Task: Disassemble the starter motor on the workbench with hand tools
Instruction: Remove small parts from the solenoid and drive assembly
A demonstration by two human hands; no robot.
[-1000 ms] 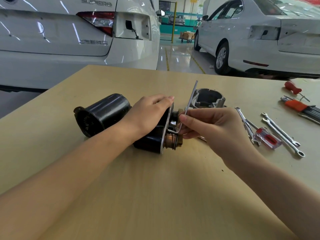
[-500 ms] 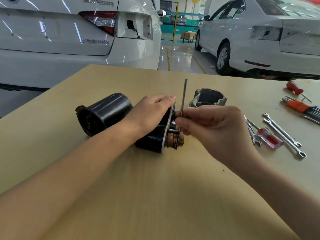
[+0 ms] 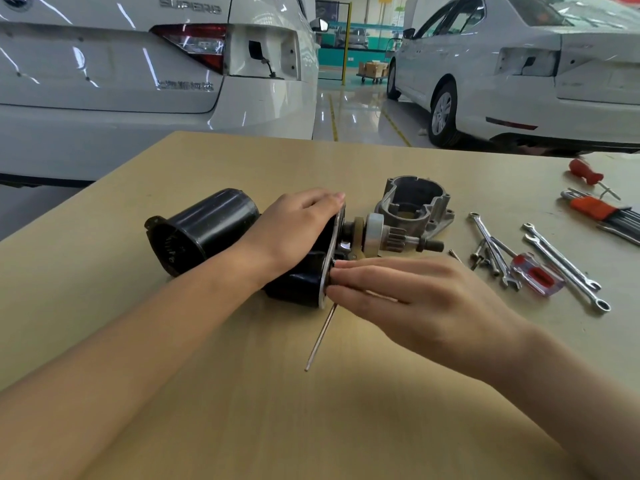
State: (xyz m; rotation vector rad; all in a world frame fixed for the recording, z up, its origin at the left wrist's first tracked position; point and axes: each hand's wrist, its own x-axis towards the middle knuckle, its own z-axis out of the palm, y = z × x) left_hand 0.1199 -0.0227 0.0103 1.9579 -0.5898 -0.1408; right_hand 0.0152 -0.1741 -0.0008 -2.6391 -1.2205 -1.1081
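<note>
The starter motor (image 3: 221,233) lies on its side near the middle of the counter (image 3: 242,410), a glossy black cylinder with its open end toward the left, where dark windings show inside. At its right end sits a thin silver plate (image 3: 332,251), and past that the shaft runs out with a pale collar, a small toothed pinion (image 3: 394,239) and a dark stub end.

My left hand (image 3: 294,233) is curled over the top of the black body just behind the plate, gripping it to hold it down. My right hand (image 3: 415,292) has its fingers laid almost straight and close together, tips against the plate's lower edge, pinching a thin L-shaped key (image 3: 320,337) whose long arm slants down toward me over the wood.

Behind the shaft stands the grey cast housing (image 3: 415,206), apart from the motor. To the right lie spanners (image 3: 568,268) and a red-handled screwdriver (image 3: 536,273).
</note>
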